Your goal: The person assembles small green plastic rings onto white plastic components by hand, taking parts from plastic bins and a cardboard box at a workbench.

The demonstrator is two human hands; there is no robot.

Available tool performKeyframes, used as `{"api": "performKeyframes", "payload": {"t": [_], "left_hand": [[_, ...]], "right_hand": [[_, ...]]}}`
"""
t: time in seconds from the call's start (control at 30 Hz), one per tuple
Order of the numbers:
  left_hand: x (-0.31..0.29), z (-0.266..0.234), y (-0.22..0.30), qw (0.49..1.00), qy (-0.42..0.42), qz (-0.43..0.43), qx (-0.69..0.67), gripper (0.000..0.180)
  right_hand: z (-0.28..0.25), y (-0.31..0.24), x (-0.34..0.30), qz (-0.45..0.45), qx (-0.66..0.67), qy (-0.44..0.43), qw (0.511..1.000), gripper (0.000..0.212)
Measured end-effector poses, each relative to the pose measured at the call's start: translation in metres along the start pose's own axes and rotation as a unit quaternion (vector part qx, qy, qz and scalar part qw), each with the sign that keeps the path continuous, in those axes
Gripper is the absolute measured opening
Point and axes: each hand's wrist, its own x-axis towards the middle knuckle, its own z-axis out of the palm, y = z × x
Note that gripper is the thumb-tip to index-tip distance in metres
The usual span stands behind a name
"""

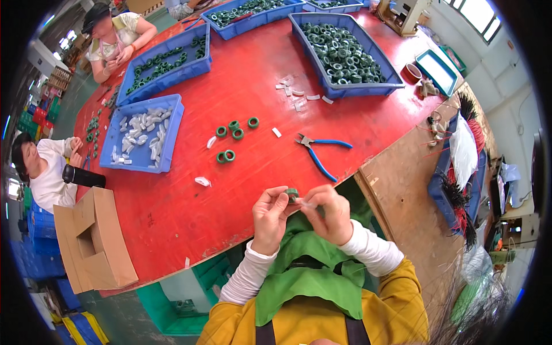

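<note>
Just past the table's near edge, my left hand (269, 221) pinches a dark green ring (291, 193) between thumb and fingers. My right hand (330, 215) is closed close beside it, its fingertips at the ring's right side on a small whitish piece that I cannot make out well. Beyond my hands, several loose green rings (238, 134) lie on the red tabletop (201, 221). Small white pieces (202, 181) are scattered among them. Cutting pliers with blue handles (322, 164) rest to the right, jaws apart.
Blue trays of green rings (397, 86) stand at the far side. Another blue tray (172, 135) at left holds white pieces. A cardboard box (115, 247) and a black bottle (83, 177) sit at the left edge. Two people (49, 167) work along the left side. Wire bundles (454, 195) lie right.
</note>
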Motion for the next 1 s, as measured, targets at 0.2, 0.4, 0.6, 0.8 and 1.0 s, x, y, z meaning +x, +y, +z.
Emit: {"api": "performKeyframes", "payload": {"t": [0.2,0.4,0.6,0.8,1.0], "left_hand": [[-0.003,0.001,0.008,0.991,-0.037,0.054,0.113,0.014],[-0.006,-0.008,0.017,0.945,-0.078,0.117,0.294,0.013],[-0.008,-0.002,0.033,0.938,-0.132,0.08,0.311,0.012],[-0.007,-0.011,0.031,0.95,-0.176,0.028,0.257,0.013],[-0.008,-0.004,0.026,0.956,-0.161,0.035,0.241,0.017]], "right_hand": [[-0.01,0.007,0.024,0.11,0.091,-0.035,0.989,0.015],[-0.021,0.015,0.046,0.27,0.194,-0.144,0.932,0.015],[-0.018,0.025,0.052,0.327,0.246,-0.189,0.893,0.018],[-0.005,0.045,0.035,0.474,0.364,-0.223,0.771,0.019],[-0.002,0.044,0.033,0.513,0.37,-0.227,0.741,0.022]]}}
